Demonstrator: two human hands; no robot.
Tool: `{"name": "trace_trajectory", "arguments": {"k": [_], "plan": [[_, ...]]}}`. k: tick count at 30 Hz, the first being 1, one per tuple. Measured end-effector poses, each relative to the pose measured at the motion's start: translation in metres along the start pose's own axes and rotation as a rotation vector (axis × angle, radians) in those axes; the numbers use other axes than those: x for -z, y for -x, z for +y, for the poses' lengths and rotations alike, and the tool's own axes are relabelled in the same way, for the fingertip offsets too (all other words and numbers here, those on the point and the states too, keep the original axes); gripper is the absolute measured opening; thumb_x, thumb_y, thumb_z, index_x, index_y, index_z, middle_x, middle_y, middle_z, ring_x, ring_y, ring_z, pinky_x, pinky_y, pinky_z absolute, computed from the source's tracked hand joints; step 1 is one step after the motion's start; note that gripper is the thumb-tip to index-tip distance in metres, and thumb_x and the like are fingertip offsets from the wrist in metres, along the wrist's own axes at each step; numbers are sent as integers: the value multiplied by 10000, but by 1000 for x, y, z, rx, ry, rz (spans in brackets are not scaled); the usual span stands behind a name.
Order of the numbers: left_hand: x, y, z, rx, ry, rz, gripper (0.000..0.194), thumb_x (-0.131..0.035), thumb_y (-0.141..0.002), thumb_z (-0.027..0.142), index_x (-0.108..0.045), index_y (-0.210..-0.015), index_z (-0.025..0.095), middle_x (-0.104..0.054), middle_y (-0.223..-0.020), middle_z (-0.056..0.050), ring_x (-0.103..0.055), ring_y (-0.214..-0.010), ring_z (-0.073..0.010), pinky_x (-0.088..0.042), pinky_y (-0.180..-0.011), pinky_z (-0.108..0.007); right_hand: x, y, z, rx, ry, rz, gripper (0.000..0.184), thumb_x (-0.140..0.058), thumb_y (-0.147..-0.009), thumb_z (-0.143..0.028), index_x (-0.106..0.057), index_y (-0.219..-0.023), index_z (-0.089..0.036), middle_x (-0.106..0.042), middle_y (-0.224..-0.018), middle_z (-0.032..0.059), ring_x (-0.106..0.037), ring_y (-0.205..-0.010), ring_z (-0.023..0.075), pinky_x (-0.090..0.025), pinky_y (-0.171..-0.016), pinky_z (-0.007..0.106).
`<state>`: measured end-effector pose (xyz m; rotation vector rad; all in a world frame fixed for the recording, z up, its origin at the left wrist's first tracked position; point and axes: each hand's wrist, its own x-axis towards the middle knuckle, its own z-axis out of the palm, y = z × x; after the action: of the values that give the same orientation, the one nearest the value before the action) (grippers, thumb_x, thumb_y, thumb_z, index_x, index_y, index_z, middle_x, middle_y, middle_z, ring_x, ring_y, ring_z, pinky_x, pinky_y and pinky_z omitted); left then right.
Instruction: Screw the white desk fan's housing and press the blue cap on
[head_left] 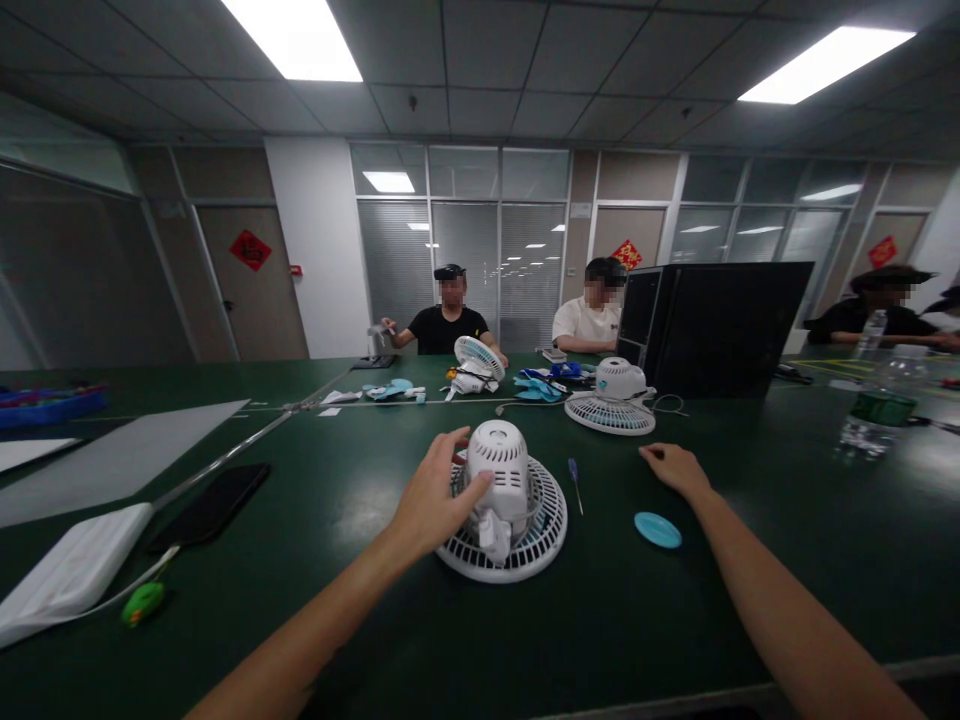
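1. Dark green surface [315, 520], spreading across the foreground beneath both forearms.
2. Black computer case [735, 330], standing towards the back right, well beyond the right grip.
3. White fan head [499, 455], face down near the middle of the surface, between the two hands. Round grille [556, 530] flat underneath, motor housing on top, its long axis roughly upright; white neck piece [493, 536] on the wearer's side.
4. Left grip [435, 490], clearly the nearer of the two, at the left flank of the housing; fan head immediately to its right. Partly open and curved, thumb laid against the housing, fingers around the far left side. Cannot tell how firmly pressed.
5. Right grip [675, 468], well apart, low at the surface; fan head off to its left. Loosely curled, thumb and forefinger close together. Cannot tell whether anything is inside.
6. Light-blue oval disc [658, 530], on the wearer's side of the right grip, untouched.
7. Slim screwdriver [573, 468], between fan head and right grip, just beside the grille, tip towards the wearer.
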<state>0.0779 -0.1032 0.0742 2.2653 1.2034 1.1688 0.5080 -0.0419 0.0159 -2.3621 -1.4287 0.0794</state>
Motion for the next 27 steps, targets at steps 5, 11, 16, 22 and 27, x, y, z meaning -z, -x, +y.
{"name": "trace_trajectory", "arguments": {"k": [5, 11, 16, 22, 27], "plan": [[-20, 5, -8, -78, 78, 6, 649, -555, -873, 438, -333, -1425, 178, -406, -1464, -155, -410, -1347, -308, -320, -1133, -521, 5, 0, 1, 19, 10, -48, 329, -533, -890, -348, -736, -1079, -172, -690, -1205, 126, -648, -1098, 273, -523, -890, 346], [-31, 11, -15, -50, 125, -14, 743, -539, -896, 482, -224, -1501, 187, -294, -1560, -148, -293, -1431, -317, -217, -1187, -529, 11, -1, 7, -27, 15, -65, 219, -601, -812, -247, -757, -955, -190, -729, -1086, 116, -680, -1022, 278, -545, -833, 364], [-31, 10, -22, -137, 143, -11, 700, -514, -927, 457, -205, -1522, 256, -280, -1572, -117, -285, -1438, -309, -220, -1187, -526, 12, -1, 5, -56, -36, -59, 183, -595, -805, -255, -747, -872, -179, -734, -1024, 127, -692, -967, 282, -550, -786, 366], [-25, 8, -20, -196, 125, -49, 638, -497, -938, 430, -270, -1506, 247, -316, -1547, -120, -301, -1424, -310, -241, -1179, -524, 15, 6, -5, -35, -173, 38, 152, -593, -766, -244, -710, -811, -158, -730, -973, 134, -680, -954, 287, -527, -817, 368], [-23, 8, -18, -204, 116, -48, 633, -494, -938, 433, -276, -1502, 244, -330, -1534, -117, -313, -1416, -296, -246, -1182, -505, 22, 15, -26, 26, -379, 136, 69, -596, -725, -208, -651, -754, -177, -724, -802, 97, -694, -833, 256, -535, -789, 368]]}}
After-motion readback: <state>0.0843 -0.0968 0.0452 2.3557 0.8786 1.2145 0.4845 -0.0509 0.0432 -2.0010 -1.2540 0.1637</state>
